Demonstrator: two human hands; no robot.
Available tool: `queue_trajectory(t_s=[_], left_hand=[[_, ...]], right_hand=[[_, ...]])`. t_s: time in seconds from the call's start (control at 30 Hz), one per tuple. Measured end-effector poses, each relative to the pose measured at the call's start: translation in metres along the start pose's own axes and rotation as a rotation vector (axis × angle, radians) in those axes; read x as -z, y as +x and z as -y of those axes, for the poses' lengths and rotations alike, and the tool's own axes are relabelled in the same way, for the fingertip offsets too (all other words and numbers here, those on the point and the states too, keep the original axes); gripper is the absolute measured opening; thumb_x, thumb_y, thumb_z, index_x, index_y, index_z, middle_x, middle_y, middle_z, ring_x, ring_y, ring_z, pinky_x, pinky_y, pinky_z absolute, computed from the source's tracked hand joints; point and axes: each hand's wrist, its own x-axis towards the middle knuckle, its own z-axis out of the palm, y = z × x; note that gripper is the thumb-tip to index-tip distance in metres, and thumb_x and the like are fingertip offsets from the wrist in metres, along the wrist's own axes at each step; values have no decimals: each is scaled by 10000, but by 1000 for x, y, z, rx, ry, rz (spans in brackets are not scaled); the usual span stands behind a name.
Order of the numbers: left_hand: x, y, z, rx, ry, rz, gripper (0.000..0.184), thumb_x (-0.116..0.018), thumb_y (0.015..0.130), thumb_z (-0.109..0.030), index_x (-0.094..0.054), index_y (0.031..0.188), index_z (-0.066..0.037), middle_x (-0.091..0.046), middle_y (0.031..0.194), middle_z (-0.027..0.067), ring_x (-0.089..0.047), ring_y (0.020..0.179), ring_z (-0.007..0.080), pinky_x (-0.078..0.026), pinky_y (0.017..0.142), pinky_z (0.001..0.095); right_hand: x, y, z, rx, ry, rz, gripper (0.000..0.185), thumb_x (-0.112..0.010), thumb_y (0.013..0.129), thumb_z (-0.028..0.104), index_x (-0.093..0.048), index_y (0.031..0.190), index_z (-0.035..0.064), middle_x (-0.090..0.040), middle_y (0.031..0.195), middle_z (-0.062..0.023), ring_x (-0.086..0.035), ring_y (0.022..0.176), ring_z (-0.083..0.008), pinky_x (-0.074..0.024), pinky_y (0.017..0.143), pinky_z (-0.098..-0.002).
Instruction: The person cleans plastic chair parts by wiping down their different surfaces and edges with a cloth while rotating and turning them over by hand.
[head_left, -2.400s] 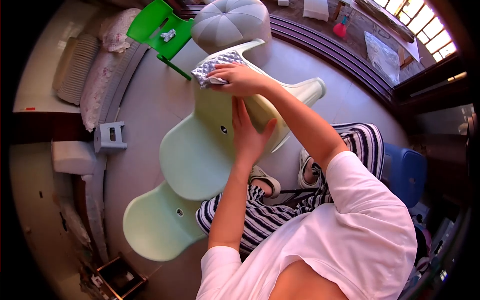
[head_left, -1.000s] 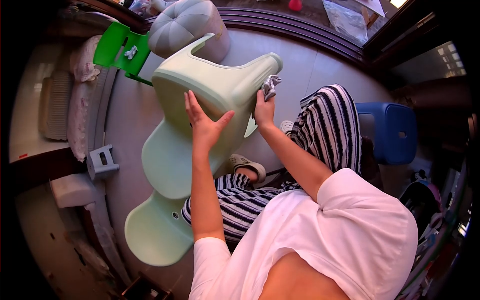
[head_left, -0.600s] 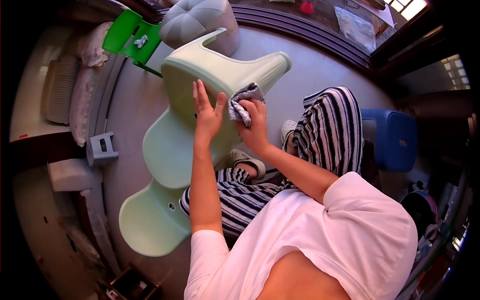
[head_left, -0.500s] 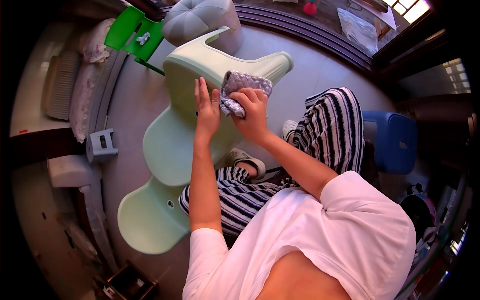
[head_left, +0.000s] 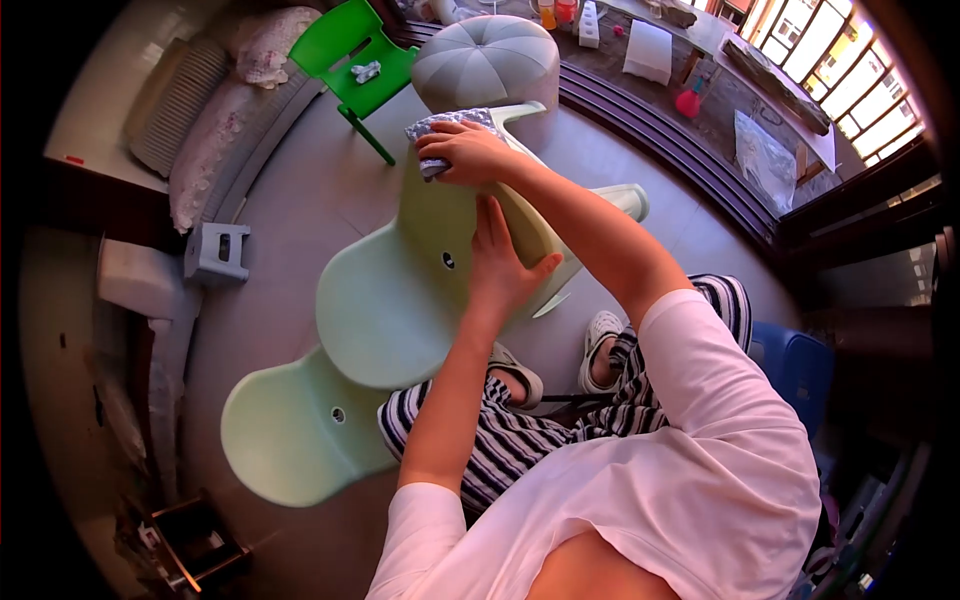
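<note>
The right grip (head_left: 466,153) holds cloth (head_left: 462,116) against a pale-green chair (head_left: 385,300)

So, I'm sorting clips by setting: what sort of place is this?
Probably a living area in a home: there's a pouf, a floral cushion and a green chair.

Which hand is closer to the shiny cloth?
Right: the right hand holds the cloth; the left hand, lower in view and apart from it, touches the pale green chair.

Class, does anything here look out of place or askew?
Yes: the pale green chair under the left hand seems tipped back, its legs jutting outward instead of standing beneath it. A crumpled scrap lies, perhaps forgotten, on the green chair.
</note>
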Motion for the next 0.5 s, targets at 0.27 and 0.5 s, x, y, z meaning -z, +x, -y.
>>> queue_trajectory(t_s=[0.27,0.5], left_hand=[[6,-6,-20,124,71,27,1135,-740,699,-455,-25,1458,-8,-102,1501,238,-273,1307,440,-388,1008,462],[6,-9,-29,143,72,61,1138,-744,685,-439,-26,1465,-26,-90,1514,206,-297,1288,416,-382,1015,456]], right_hand=[[-5,30,-93,-406,531,165,445,-527,871,484,-609,1149,147,-634,1124,-135,-588,1045,-286,-414,920,-357],[-38,-12,-225,-725,281,264,469,-504,890,490,-633,1111,96,-662,1037,-132,-600,964,-262,-429,854,-365]])
